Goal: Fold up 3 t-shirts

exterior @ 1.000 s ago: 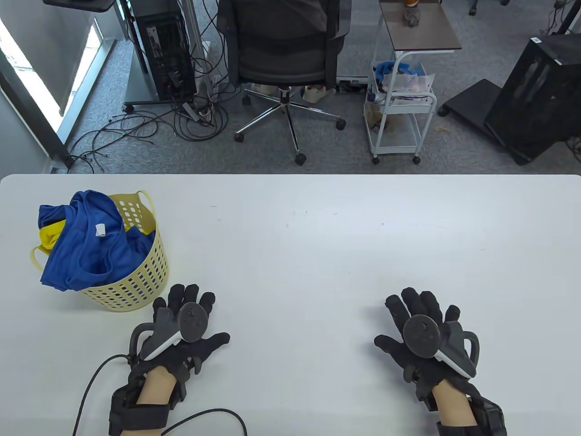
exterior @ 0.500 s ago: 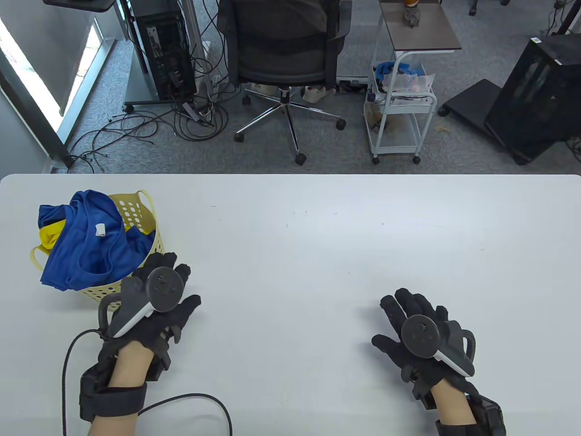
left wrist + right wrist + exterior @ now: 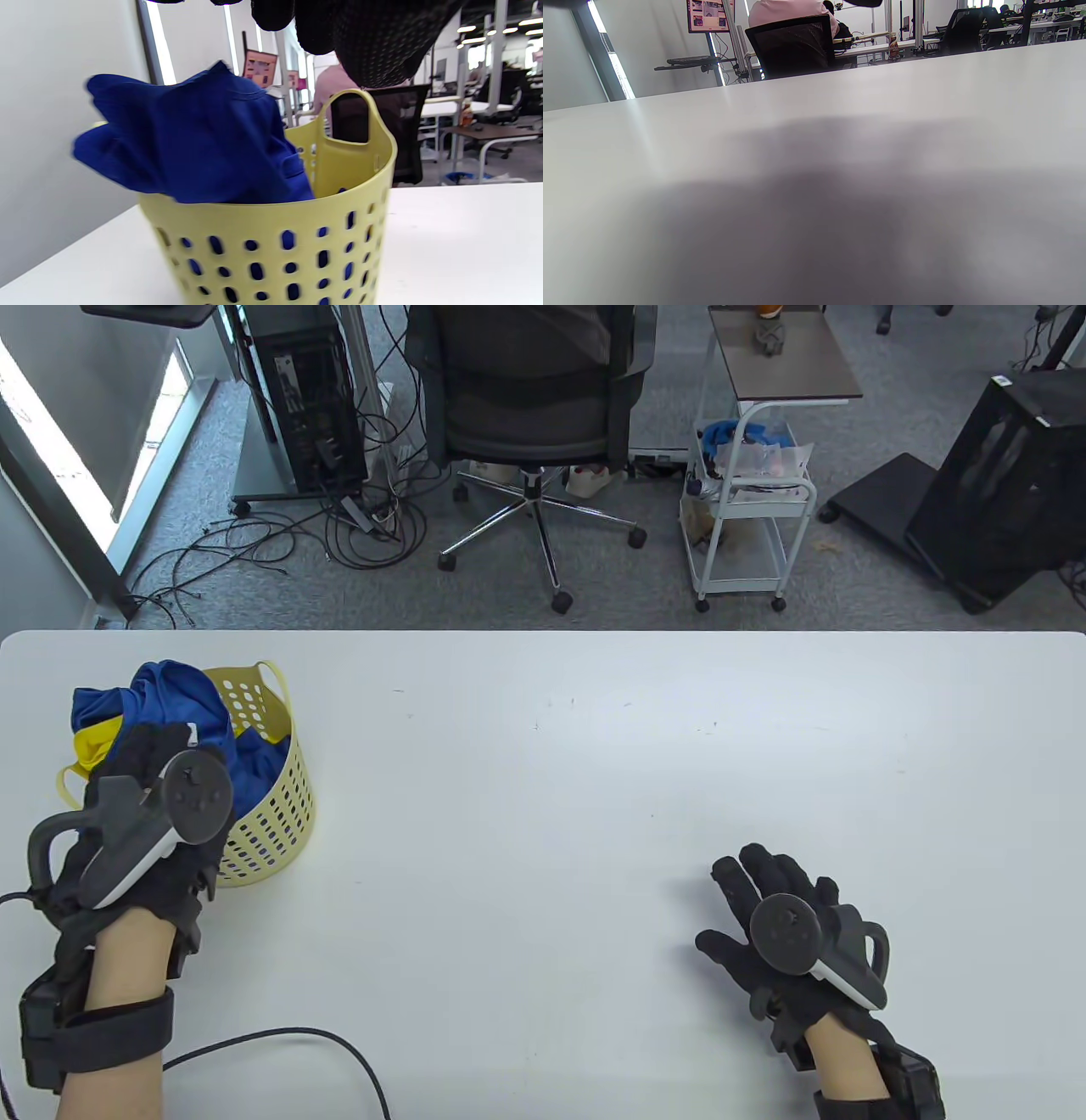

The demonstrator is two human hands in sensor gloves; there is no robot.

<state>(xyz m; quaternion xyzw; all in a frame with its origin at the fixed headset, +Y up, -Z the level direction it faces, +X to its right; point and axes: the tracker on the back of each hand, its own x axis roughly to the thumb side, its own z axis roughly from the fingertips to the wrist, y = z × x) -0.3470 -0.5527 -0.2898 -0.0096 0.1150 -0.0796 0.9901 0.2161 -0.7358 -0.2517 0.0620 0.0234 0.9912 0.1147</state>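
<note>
A yellow perforated basket [image 3: 271, 814] stands at the table's left, stuffed with a crumpled blue t-shirt [image 3: 178, 695] and a bit of yellow cloth [image 3: 89, 746]. My left hand [image 3: 140, 751] hovers over the basket's near side. In the left wrist view its fingers [image 3: 369, 42] hang straight above the blue t-shirt [image 3: 203, 135] and the basket [image 3: 275, 237], apart from both. My right hand [image 3: 755, 882] lies flat on the white table [image 3: 594, 780] at the lower right, fingers spread, holding nothing. The right wrist view shows only the bare table [image 3: 814, 169].
A black cable [image 3: 297, 1044] curls over the table by my left forearm. Beyond the far edge stand an office chair [image 3: 530, 398], a white trolley [image 3: 751, 475] and a computer tower [image 3: 305, 398] with floor cables.
My left hand has lifted off the table and travelled left and forward, from beside the basket to above it. The right hand has barely shifted.
</note>
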